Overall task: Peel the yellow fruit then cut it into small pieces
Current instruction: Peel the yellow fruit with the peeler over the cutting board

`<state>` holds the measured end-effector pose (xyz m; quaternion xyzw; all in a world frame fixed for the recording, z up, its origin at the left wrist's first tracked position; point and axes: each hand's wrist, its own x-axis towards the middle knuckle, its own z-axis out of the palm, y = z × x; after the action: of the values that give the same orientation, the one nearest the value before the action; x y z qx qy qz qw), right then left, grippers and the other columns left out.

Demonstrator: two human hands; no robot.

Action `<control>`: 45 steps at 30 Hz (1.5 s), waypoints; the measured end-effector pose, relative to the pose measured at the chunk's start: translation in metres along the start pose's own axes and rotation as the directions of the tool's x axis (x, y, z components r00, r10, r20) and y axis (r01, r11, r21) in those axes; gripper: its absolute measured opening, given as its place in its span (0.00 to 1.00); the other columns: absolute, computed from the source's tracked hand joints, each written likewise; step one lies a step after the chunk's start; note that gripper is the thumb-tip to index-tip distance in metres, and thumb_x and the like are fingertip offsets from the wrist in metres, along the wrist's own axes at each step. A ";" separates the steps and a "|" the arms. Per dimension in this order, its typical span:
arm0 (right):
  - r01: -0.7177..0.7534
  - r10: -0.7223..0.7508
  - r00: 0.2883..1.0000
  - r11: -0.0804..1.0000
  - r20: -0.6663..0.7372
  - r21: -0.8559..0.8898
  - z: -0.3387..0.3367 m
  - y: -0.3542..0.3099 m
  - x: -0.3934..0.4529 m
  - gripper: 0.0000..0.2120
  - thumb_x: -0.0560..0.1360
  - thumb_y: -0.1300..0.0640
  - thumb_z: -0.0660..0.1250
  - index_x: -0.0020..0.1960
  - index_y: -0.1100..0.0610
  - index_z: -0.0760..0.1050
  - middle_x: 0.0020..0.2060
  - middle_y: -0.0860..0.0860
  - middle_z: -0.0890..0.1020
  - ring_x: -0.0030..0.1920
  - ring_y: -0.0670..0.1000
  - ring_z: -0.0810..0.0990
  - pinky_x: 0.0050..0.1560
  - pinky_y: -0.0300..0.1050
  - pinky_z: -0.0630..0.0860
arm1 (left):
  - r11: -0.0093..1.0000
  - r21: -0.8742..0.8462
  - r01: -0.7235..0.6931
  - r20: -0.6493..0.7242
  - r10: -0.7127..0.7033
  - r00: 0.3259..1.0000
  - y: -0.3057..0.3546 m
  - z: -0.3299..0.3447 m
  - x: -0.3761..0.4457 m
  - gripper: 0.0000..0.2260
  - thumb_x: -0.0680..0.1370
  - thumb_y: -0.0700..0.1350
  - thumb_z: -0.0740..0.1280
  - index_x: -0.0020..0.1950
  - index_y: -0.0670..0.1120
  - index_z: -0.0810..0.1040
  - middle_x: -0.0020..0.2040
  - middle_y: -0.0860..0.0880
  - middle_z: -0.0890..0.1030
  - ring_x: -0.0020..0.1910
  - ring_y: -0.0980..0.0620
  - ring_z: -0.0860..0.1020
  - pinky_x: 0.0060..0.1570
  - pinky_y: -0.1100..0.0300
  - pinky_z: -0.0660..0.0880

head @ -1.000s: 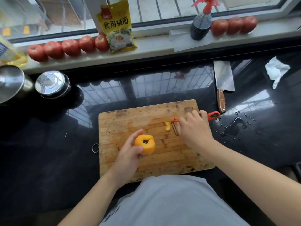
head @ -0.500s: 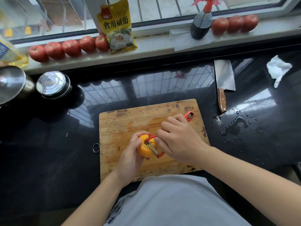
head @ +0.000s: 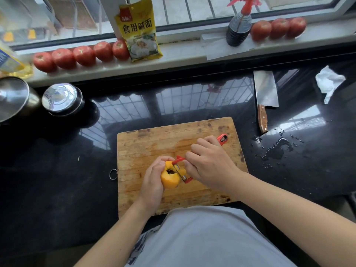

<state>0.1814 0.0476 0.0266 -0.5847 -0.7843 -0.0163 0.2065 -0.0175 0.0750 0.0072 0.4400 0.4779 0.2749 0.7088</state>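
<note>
My left hand [head: 153, 182] grips the yellow fruit [head: 170, 179] from its left side, just above the wooden cutting board [head: 146, 145]. The fruit's dark stem pit faces up. In my right hand [head: 209, 166] is a red peeler [head: 222, 138], its metal blade lying across the fruit's upper right side. The peeler's handle end sticks out behind my fingers. A cleaver [head: 264, 93] with a wooden handle lies on the black counter to the right of the board.
Two rows of red tomatoes [head: 82, 55], a yellow food packet [head: 137, 29] and a spray bottle [head: 238, 26] stand on the windowsill. Steel pots [head: 61, 99] sit at the left. Spilled water [head: 277, 149] and a crumpled tissue [head: 329, 81] lie at the right.
A second ago my right hand held the peeler apart over the board beside a peel strip. It moved left to the fruit, and now the blade lies on the fruit.
</note>
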 end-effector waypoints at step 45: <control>0.063 -0.057 0.997 0.992 0.055 -0.114 0.010 0.012 0.001 0.19 0.85 0.48 0.56 0.40 0.54 0.74 0.37 0.50 0.76 0.40 0.53 0.70 0.47 0.51 0.67 | 0.984 0.051 0.170 -0.199 -0.157 0.967 0.019 0.014 -0.002 0.36 0.72 0.78 0.53 0.40 0.50 0.87 0.38 0.40 0.85 0.38 0.46 0.84 0.39 0.52 0.80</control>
<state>0.1893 0.0546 0.0151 -0.5721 -0.8043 -0.0525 0.1516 -0.0053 0.0768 0.0269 0.3941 0.5886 0.2406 0.6636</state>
